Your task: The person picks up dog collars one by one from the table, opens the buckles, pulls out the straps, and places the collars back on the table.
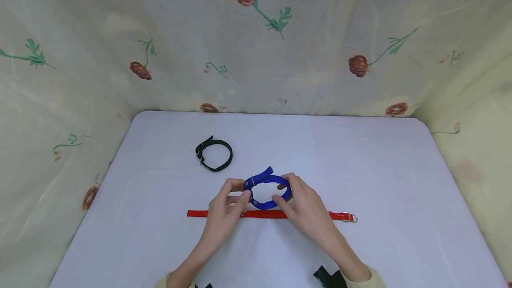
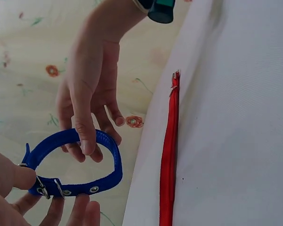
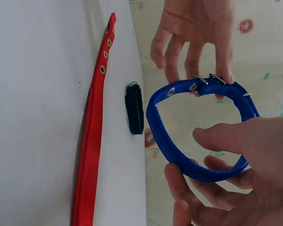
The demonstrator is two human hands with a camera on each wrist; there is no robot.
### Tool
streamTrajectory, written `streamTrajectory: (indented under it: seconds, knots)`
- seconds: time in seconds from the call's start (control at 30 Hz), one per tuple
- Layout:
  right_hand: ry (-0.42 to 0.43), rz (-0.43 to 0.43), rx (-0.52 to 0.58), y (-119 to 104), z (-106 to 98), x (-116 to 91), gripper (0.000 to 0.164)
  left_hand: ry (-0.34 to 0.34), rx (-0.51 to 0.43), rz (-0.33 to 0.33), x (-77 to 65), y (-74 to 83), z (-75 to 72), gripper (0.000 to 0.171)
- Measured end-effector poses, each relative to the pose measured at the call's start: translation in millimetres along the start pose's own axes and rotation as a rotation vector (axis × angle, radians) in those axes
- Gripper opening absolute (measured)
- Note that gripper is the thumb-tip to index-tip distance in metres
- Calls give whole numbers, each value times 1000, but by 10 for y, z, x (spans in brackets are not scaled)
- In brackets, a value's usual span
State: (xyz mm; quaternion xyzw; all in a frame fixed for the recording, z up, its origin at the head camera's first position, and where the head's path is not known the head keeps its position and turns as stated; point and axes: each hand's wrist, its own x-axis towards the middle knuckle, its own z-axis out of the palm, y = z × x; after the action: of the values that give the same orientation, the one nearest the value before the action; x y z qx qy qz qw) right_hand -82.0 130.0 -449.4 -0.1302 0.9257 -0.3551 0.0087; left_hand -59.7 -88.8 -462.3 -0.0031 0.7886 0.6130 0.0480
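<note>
A blue collar (image 1: 266, 206), buckled into a loop, is held up above the table between both hands. My left hand (image 1: 225, 210) pinches it at the buckle end, thumb on one side and fingertips on the other. Metal eyelets and the buckle show beside those fingers in the left wrist view. On the opposite side of the loop, my right hand (image 1: 306, 206) holds the band, its thumb inside the ring and its fingers outside. Beneath the hands a red collar (image 1: 264, 214) lies stretched out flat, partly hidden by them in the head view.
Farther back to the left, a black collar (image 1: 228, 161) rests on the white table (image 1: 360, 159), buckled into a ring. The red collar's metal buckle and ring lie at its right end. A flower-printed cloth (image 1: 312, 74) hangs behind and at the sides.
</note>
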Motion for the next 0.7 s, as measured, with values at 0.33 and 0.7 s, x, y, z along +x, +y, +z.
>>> streamTrajectory:
  seconds: [0.33, 0.7]
  knots:
    - [-118, -31, 85, -113, -28, -236, 19, 178, 200, 224, -299, -121, 31, 23]
    - [-75, -124, 254, -210, -4, -347, 34, 163, 304, 362, -404, -68, -21, 21]
